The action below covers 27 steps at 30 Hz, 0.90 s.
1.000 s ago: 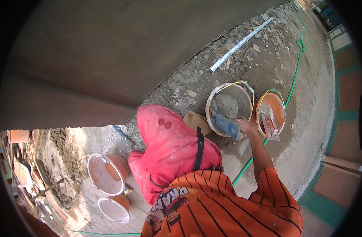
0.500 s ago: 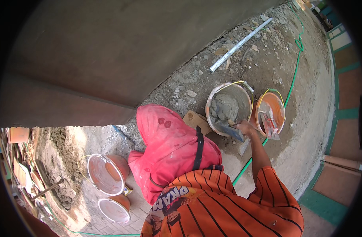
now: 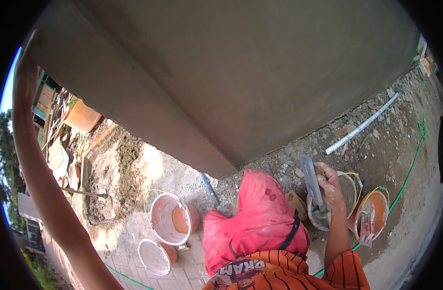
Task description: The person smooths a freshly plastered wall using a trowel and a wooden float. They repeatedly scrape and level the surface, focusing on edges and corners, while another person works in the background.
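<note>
My right hand (image 3: 331,184) is closed around the handle of a plastering trowel (image 3: 310,180) with a flat rectangular blade. The trowel is lifted in front of the mortar bucket (image 3: 349,188), its blade tilted on edge, with wet grey mortar at its lower end. My left arm reaches far up along the left side. Against the outer edge of the grey plastered wall (image 3: 260,72) my left hand (image 3: 29,53) rests, fingers stretched out and seen side-on. Beside the mortar bucket an orange bucket (image 3: 376,205) holds a tool with a red-and-clear part (image 3: 366,229).
Two more pale-lined buckets (image 3: 169,220) (image 3: 155,256) stand on paving at the left. A white straight bar (image 3: 361,124) lies on rubble along the wall's foot. A green hose (image 3: 409,186) runs along the right. Another orange bucket (image 3: 81,116) stands near scrap wood, by a sand heap (image 3: 103,188).
My right hand has raised the trowel out of the mortar bucket. My left hand has come into view at the wall's edge. The view has swung left and up toward the wall.
</note>
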{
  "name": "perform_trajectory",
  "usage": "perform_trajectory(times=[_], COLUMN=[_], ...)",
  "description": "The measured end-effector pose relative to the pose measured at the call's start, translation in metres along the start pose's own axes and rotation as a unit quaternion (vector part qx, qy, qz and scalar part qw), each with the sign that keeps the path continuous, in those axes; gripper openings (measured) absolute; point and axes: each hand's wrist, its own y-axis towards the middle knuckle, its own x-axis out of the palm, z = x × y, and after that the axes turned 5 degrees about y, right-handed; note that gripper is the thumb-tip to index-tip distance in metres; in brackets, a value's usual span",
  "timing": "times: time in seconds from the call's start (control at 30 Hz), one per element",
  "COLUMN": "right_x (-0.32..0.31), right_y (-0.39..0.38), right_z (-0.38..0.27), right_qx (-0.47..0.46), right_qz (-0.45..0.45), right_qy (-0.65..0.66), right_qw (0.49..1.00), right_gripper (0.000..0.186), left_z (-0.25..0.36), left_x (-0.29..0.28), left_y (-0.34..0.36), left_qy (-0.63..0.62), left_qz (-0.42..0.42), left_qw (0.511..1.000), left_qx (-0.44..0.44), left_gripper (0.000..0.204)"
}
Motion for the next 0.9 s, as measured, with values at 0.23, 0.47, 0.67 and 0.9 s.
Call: perform_trajectory(times=[0.23, 0.47, 0.67, 0.9], right_x=[0.202, 0.27, 0.283, 0.286], right_y=[0.084, 0.141, 0.158, 0.158], right_z=[-0.11, -0.147, -0.149, -0.154], right_qx=[-0.567, -0.711, -0.706, -0.726], right_qz=[-0.078, -0.061, -0.08, -0.104], right_qy=[-0.456, -0.439, -0.466, -0.44], right_qw=[0.682, 0.546, 0.527, 0.518], right_gripper=[0.047, 0.026, 0.022, 0.03], left_z=[0.032, 0.03, 0.032, 0.028], left_x=[0.064, 0.058, 0.061, 0.059], left_y=[-0.042, -0.043, -0.048, -0.047], left_qy=[-0.072, -0.093, -0.1, -0.098], left_qz=[0.014, 0.0, -0.001, -0.002], left_qw=[0.996, 0.995, 0.994, 0.993], left_qx=[0.048, 0.038, 0.042, 0.06], left_gripper=[0.059, 0.059, 0.062, 0.065])
